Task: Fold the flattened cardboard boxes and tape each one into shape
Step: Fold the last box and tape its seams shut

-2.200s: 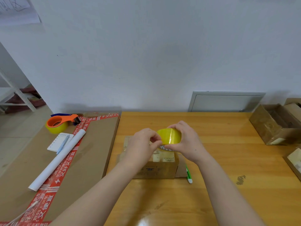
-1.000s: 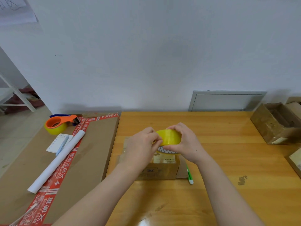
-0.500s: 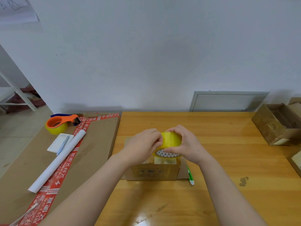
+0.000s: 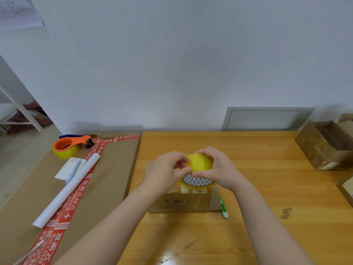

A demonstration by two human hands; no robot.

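As left hand (image 4: 166, 170) and right hand (image 4: 221, 170) fingers (image 4: 205, 151) grip the tape roll (image 4: 200, 163), the box (image 4: 179, 203) sits beneath.

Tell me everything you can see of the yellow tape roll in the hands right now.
The yellow tape roll is glossy, translucent plastic wound on a white core printed with small dark triangles, which shows at its lower side. It is held tilted above the small cardboard box on the wooden table. The right hand grips it from the right; the left hand pinches at its left edge, perhaps the free end, which cannot be made out. Contact with the box is unclear.
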